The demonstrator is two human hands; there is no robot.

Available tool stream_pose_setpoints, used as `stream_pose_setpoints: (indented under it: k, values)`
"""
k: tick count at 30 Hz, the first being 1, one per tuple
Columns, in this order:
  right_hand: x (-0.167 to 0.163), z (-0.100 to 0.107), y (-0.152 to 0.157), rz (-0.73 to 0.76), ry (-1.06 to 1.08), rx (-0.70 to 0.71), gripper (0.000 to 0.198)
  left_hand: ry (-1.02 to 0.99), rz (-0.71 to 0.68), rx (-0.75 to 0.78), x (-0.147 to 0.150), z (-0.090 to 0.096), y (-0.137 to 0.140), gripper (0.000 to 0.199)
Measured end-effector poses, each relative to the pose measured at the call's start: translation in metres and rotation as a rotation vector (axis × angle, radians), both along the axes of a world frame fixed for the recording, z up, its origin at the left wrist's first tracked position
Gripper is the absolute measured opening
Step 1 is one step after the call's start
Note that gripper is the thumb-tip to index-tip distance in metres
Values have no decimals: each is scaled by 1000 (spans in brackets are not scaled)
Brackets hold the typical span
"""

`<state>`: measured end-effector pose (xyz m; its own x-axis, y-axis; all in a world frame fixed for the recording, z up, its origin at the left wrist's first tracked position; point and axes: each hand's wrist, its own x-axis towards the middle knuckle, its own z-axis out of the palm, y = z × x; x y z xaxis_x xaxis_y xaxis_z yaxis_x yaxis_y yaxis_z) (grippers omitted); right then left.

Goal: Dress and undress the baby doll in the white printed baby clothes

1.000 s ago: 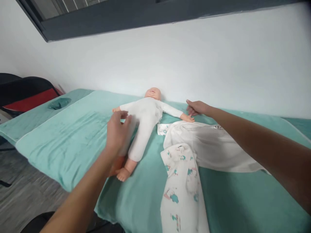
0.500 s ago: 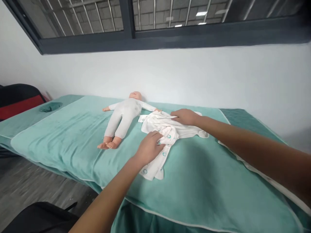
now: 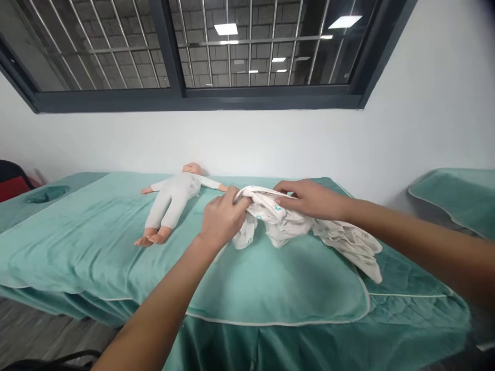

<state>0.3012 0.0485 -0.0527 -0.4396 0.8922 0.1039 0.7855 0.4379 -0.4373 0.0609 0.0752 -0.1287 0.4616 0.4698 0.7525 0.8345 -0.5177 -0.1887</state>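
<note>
A white baby garment with small teal prints hangs bunched between my hands, just over the bed. My left hand pinches its edge on the left side. On the right, the fingers of my right hand grip the same edge, which looks like the neckline. A baby doll in a white suit lies on its back left of my hands, arms spread and feet toward me. Its outstretched hand is close to my left hand.
A teal-covered bed runs along the white wall under a barred window. Another crumpled white cloth lies to the right, under my right forearm. A second teal surface stands at far right.
The garment has been lifted off the bed, and its edge is now stretched between both hands. My view has turned right and upward, showing the other white cloth more fully.
</note>
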Motion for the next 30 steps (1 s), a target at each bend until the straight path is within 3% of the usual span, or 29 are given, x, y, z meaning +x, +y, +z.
stream_pose_setpoints:
  k: [4,6,9,13,15,17,19,21,26,30]
  values:
    - [8,-34,-11,-149,255,-150,59,-389,-65,-14,5,-1,-13,20]
    - [-5,-66,-13,-158,470,-227,68,-611,-100,-33,9,-6,-24,29]
    - [-46,-121,-16,-47,880,-363,61,-864,-139,-93,9,-17,-45,40]
    - [-118,-170,-20,23,1466,-729,42,-905,-133,-271,-16,-39,-67,29]
    - [-147,-180,-17,6,1661,-860,39,-834,-84,-373,-36,-54,-75,24]
    - [-172,-184,-13,-19,1769,-936,40,-753,-29,-456,-57,-72,-83,40]
    - [-197,-185,-11,-40,1801,-969,43,-705,27,-517,-77,-90,-91,72]
    - [-223,-185,-13,-12,1757,-993,47,-735,81,-550,-95,-107,-98,90]
    - [-273,-190,-39,256,1510,-1116,58,-917,160,-494,-157,-129,-117,64]
    - [-269,-212,-67,339,1310,-1251,65,-679,350,-594,-225,-127,-133,52]
